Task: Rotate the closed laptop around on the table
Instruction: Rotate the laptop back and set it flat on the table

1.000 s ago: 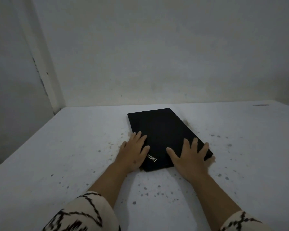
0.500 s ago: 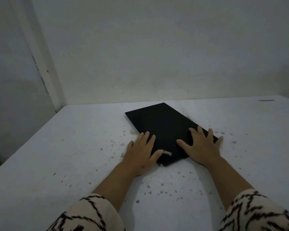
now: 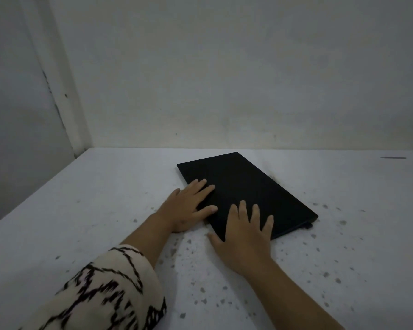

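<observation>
A closed black laptop (image 3: 248,184) lies flat and askew on the white speckled table (image 3: 100,210), its long side running from far left to near right. My left hand (image 3: 186,206) rests at the laptop's left long edge, with fingers spread flat on the lid and the palm on the table. My right hand (image 3: 246,236) lies flat over the near corner of the lid. Its fingers are apart and its thumb is on the table beside the corner. Neither hand curls around the laptop.
A pale wall rises just behind the table, with a corner post at the far left (image 3: 57,96). A small dark mark (image 3: 393,157) lies at the table's far right. The table's left edge runs diagonally towards me.
The laptop turned a little under my hands. My right hand slid from the lid's right corner to its near corner, covering the logo. My left hand moved farther along the left edge.
</observation>
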